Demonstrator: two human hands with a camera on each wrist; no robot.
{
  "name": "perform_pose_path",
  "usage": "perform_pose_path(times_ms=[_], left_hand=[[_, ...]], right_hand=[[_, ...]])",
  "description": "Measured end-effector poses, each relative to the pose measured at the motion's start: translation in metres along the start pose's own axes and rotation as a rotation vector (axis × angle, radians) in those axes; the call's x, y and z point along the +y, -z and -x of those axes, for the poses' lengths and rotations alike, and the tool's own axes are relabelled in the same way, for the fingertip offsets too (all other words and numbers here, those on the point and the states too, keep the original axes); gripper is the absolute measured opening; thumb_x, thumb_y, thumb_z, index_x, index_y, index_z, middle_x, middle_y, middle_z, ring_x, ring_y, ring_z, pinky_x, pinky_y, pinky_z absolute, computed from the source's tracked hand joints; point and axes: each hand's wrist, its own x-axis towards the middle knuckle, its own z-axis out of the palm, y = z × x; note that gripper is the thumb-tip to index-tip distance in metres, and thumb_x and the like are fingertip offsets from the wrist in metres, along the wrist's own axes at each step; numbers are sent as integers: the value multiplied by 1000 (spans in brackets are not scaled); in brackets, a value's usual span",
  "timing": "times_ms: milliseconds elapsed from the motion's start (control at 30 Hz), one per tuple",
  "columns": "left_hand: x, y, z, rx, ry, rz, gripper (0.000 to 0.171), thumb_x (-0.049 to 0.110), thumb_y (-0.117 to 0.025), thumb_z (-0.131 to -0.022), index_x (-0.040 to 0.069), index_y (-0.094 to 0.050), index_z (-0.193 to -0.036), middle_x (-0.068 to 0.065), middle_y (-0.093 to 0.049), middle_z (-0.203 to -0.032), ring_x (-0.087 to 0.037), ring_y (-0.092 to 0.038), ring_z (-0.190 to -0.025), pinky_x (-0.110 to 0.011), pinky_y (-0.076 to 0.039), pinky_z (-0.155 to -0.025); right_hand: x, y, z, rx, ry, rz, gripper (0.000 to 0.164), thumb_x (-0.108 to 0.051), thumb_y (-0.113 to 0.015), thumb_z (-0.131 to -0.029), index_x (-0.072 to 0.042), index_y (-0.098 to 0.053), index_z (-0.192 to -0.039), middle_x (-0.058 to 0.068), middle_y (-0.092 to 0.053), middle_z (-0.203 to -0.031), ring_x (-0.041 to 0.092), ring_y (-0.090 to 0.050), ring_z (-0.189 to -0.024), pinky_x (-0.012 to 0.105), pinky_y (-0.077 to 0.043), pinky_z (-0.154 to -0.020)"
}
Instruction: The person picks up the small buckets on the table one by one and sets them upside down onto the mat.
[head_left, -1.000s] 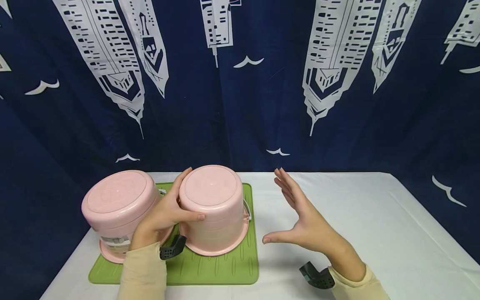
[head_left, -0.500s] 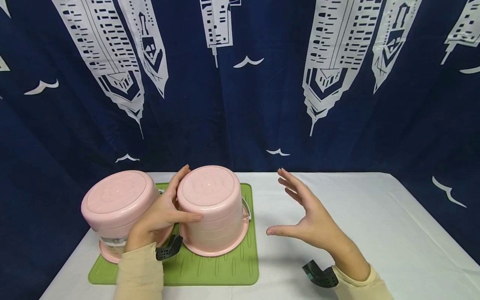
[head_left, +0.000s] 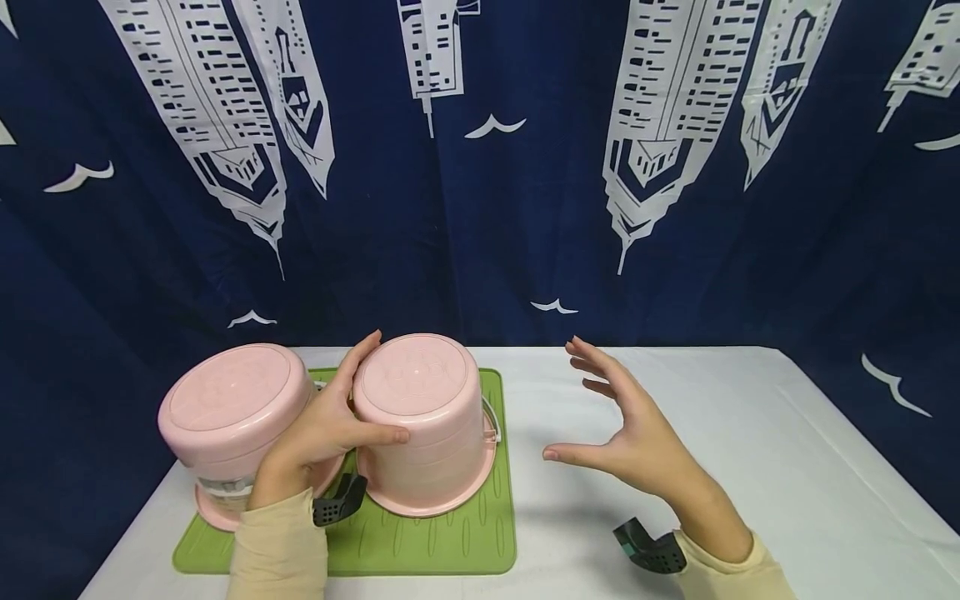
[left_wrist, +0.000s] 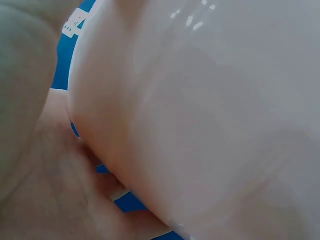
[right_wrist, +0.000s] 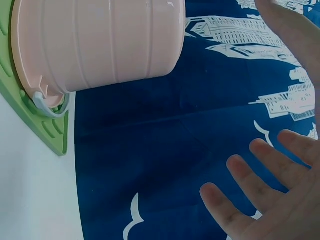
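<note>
Two pink buckets sit upside down on a green mat [head_left: 420,550]. My left hand [head_left: 322,425] is at the left side of the right-hand pink bucket [head_left: 420,433], thumb across its front and fingers round behind. In the left wrist view the fingers meet the smooth wall of this bucket [left_wrist: 200,125]. A white handle [head_left: 492,418] shows at its right side. The other pink bucket [head_left: 232,400] stands left, partly hidden by my left wrist. My right hand [head_left: 637,433] hovers to the right, thumb and fingers spread apart, touching nothing.
A white cloth [head_left: 750,433] covers the table, reaching right of the mat. Behind it hangs a dark blue curtain [head_left: 487,225] printed with white buildings and birds. The left bucket carries a label [head_left: 228,486] on its side.
My right hand has drawn slightly to the right, away from the buckets. The gripped bucket's upper end has shifted a little left with my left hand, while its rim stays nearly in place.
</note>
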Motion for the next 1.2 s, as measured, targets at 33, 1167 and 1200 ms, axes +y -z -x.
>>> perform_pose_path(times_ms=[33,1167,1200], left_hand=[[0,0,0,4,2,-12,126,3,-93,-67,27,-13,-162,-9,-25,-161,-31,-38,-139,-20,-35,-106],[78,-22,-69,-27,79,-1179,103,85,-40,-86,21,-19,-163,-8,-6,-168,-40,4,-151,-69,7,-112],[78,-20,-74,-40,100,-1214,104,87,-38,-85,22,-16,-163,-8,-5,-168,-41,6,-151,-70,9,-111]], right_hand=[[0,0,0,1,0,5,121,-14,-100,-59,-21,-31,-158,0,-43,-153,17,-44,-136,32,-41,-107],[29,12,-72,-197,-190,821,93,-63,-63,-91,-6,-32,-158,20,-19,-164,42,-9,-150,55,-10,-119],[32,14,-79,-221,-218,859,94,-66,-60,-92,-7,-29,-159,20,-16,-164,42,-6,-150,56,-9,-119]])
